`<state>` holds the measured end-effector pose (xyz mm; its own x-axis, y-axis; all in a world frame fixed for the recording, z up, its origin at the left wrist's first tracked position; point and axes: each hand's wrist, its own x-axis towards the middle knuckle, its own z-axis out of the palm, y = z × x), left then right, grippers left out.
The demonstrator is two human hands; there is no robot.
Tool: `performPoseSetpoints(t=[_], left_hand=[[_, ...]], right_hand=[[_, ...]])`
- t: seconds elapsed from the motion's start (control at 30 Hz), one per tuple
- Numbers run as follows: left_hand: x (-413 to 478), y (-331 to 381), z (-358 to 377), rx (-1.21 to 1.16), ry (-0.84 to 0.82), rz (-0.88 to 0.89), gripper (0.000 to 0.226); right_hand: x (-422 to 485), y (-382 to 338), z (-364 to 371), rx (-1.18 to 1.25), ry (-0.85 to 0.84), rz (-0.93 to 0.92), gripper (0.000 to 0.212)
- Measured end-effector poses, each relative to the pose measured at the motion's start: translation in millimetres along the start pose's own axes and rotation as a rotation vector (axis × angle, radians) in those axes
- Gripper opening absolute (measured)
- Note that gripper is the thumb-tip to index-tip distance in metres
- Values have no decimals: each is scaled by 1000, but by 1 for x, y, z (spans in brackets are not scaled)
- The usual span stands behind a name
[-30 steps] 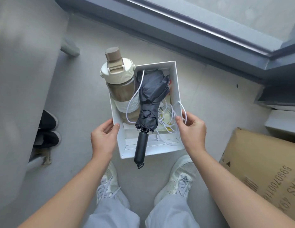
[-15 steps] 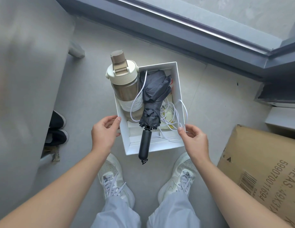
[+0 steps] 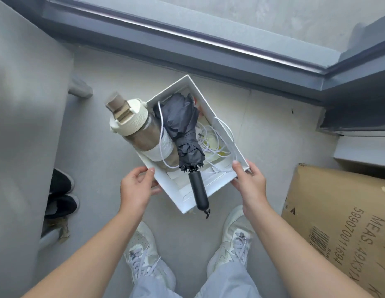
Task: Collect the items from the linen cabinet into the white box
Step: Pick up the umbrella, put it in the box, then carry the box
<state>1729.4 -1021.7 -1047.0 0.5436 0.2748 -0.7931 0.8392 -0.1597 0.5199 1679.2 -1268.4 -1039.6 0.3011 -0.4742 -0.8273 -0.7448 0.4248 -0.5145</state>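
Turned since half a second ago, the box [image 3: 169,190] now sits skewed, one corner aimed at the window sill [image 3: 187,39] beyond it, where before its sides ran nearly square to the view. Both hands have shifted with it.

At the box's near-left wall, the left hand [image 3: 135,190] grips: thumb laid on the rim, fingers [image 3: 154,191] curled under the wall. At its near-right corner, the right hand [image 3: 250,183] grips likewise, thumb on the rim and fingers clamped on the outside. Whether the base touches the floor [image 3: 101,168] I cannot tell.

Inside the box, a bottle [image 3: 142,134] leans along the left wall, its cream cap and tan spout poking out past the rim. Beside it, down the middle, lies a folded grey umbrella [image 3: 183,130], its black handle jutting over the near wall. A white cord [image 3: 221,145] lies tangled on the right side, one loop hanging over the right wall.

Below the box stand the person's white sneakers [image 3: 148,261]. Left of it, a pair of black shoes [image 3: 60,194] sits by a grey panel. Right of it lies a brown carton [image 3: 337,211] with printed numbers.
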Motion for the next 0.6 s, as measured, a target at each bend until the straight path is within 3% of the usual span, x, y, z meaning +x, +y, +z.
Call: performPoseSetpoints(t=[0.03, 0.17, 0.27, 0.43, 0.53, 0.6], left_hand=[[-4, 2, 8, -11, -17, -2, 19], [-9, 16, 33, -39, -126, 9, 12], [-9, 26, 33, -18, -170, 6, 37], [14, 46, -6, 41, -17, 107, 70], [37, 63, -29, 133, -37, 168, 78], [46, 70, -39, 179, -77, 191, 79]], right_hand=[[11, -14, 3, -8, -13, -57, 15], [39, -66, 11, -103, -53, -233, 55], [38, -79, 9, -123, -56, -264, 48], [10, -44, 7, -106, -68, -189, 52], [-3, -24, 12, -95, -79, -198, 40], [-6, -17, 18, -74, -73, -207, 45]])
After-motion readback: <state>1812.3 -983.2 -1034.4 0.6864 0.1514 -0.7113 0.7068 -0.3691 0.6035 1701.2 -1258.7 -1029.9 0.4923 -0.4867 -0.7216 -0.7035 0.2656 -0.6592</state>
